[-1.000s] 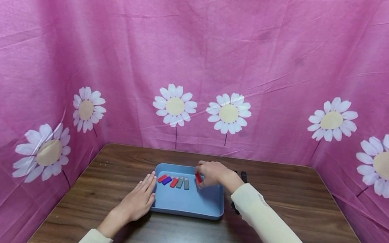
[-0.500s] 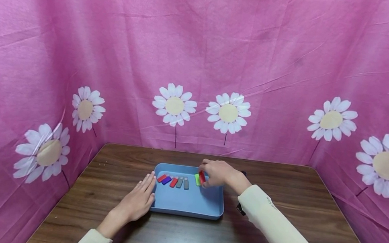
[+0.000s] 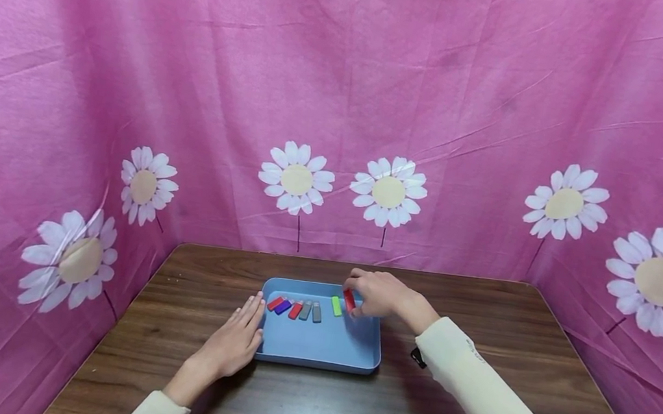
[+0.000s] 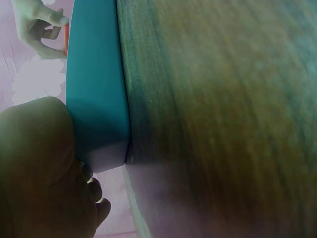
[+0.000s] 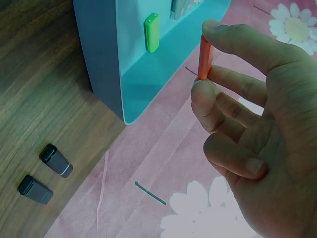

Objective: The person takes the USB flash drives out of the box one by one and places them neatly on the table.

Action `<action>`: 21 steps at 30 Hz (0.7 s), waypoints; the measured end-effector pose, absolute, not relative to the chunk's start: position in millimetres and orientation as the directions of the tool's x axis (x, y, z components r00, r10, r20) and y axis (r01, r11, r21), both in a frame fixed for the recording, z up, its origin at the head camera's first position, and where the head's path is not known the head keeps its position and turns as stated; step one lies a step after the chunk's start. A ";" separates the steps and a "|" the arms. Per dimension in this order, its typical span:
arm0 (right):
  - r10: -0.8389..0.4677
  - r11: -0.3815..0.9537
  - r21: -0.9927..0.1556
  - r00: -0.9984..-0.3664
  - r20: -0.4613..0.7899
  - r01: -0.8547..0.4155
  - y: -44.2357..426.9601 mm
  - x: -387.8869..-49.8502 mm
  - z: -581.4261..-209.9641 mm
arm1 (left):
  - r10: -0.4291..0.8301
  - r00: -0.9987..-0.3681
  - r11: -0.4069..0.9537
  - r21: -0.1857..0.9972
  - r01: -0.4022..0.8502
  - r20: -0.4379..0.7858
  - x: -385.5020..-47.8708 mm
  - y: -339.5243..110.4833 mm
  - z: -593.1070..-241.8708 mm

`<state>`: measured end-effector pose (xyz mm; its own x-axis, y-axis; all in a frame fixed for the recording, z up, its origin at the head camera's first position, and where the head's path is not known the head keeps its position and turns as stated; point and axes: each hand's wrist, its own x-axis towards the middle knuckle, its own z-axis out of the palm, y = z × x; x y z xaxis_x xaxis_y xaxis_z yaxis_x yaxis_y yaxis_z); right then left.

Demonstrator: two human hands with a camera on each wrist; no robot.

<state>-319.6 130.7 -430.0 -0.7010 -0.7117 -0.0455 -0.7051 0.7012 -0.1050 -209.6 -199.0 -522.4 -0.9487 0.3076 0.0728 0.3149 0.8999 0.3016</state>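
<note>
- The right hand [image 3: 381,294] pinches a red stick [image 3: 348,300] between thumb and fingertips, with just a small gap between them.
- The red stick is up above the right part of the blue tray [image 3: 321,344].
- The left hand [image 3: 233,338] has its fingers out straight, lies against the tray's left side and grips nothing.
- A green block [image 3: 336,306] lies in the tray, near the red stick.
- Five more little blocks [image 3: 295,309], red, purple and gray, lie farther left in the tray.
- Two dark blocks [image 5: 57,160] lie on the brown table [image 3: 307,404], outside the tray.
</note>
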 end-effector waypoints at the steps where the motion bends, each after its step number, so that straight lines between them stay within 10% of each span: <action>1: -0.713 0.700 -0.108 -0.700 -0.041 -0.706 131.9 -319.2 -429.0 | 0.308 -0.949 0.900 0.301 0.316 0.074 -209.7 -199.1 -522.5; 21: -0.689 0.717 -0.098 -0.723 0.051 -0.691 164.2 -317.7 -421.8 | 0.303 -0.950 0.896 0.315 0.312 0.076 -209.8 -198.6 -520.7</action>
<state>-317.7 164.2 -421.8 -0.7226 -0.6894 0.0512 -0.6906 0.7166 -0.0980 -209.8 -198.6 -520.7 -0.9498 0.3033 0.0761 0.3115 0.8965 0.3151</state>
